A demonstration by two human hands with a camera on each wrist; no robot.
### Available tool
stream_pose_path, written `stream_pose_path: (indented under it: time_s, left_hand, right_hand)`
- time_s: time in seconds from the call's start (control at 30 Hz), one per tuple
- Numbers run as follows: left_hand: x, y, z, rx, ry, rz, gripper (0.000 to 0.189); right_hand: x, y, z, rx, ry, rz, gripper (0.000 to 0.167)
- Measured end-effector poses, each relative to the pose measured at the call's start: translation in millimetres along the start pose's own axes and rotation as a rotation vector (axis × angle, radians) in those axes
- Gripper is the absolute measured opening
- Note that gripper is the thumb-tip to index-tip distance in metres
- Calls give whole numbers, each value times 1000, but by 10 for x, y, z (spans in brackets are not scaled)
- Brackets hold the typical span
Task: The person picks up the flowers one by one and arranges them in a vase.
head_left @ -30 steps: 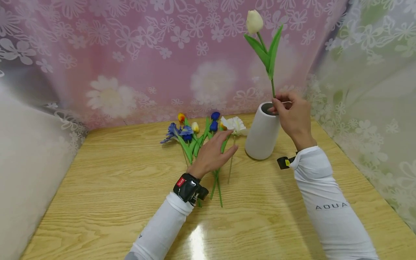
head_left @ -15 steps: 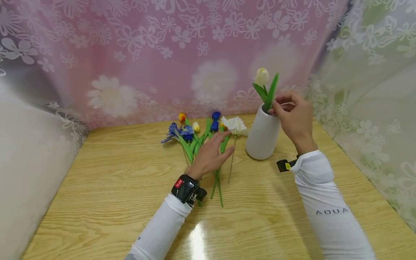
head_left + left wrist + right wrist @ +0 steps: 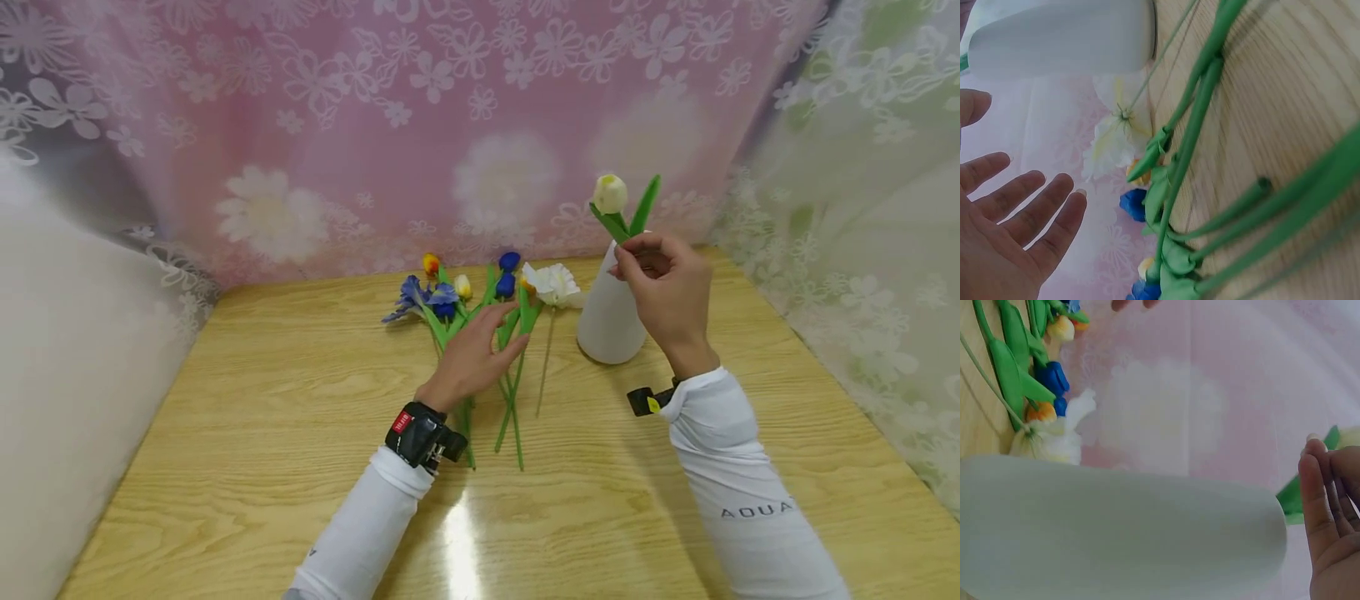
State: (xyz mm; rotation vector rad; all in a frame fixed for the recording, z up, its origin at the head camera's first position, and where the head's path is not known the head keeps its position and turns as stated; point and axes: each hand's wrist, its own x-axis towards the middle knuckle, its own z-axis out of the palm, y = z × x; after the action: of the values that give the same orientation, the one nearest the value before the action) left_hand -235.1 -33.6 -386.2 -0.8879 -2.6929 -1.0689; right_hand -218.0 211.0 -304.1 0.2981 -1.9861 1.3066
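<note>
A white tulip [image 3: 611, 193] with green leaves leans out of the mouth of a tapered white vase [image 3: 611, 325]. My right hand [image 3: 671, 287] is at the rim, pinching the flower low by its leaves with thumb and fingertips; the stem is hidden. In the right wrist view the fingers [image 3: 1313, 487] overlap the green leaf [image 3: 1291, 503] just beyond the vase mouth. My left hand [image 3: 472, 354] hovers over a spread of artificial flowers, fingers apart and holding nothing. Its open palm [image 3: 997, 250] faces the stems [image 3: 1194, 119] in the left wrist view.
On the wooden table [image 3: 300, 433] lie a blue iris [image 3: 420, 298], blue tulips [image 3: 506, 275], yellow and orange tulips [image 3: 462, 287], and a ruffled white flower [image 3: 553, 285] next to the vase. Crossed stems point toward the near edge. A pink floral curtain [image 3: 360, 150] hangs behind.
The white tulip has come down from high above the vase until its stem is inside. My right hand has shifted left in front of the rim. The left hand stays over the flowers.
</note>
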Motion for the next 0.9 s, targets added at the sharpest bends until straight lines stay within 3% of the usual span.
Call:
stream_pose_path:
  time_s: [0.2,0.43,0.67,0.9]
  left_hand:
    - [-98,-101,-77,14,6,-24,55]
    - [-200,-186,-173,29,23,-54,56]
    - [-281,-260,-245,48,18,-76,54]
    - [-360,-333,-306,74,36,-78,53]
  right_hand:
    - [-128,-9,147,19,-31,-29,12]
    - [-274,-193,322,49,-90,-56,8]
    - [-452,168,555,67,-216,0,7]
    - [-618,210,738,1,-299,35,8]
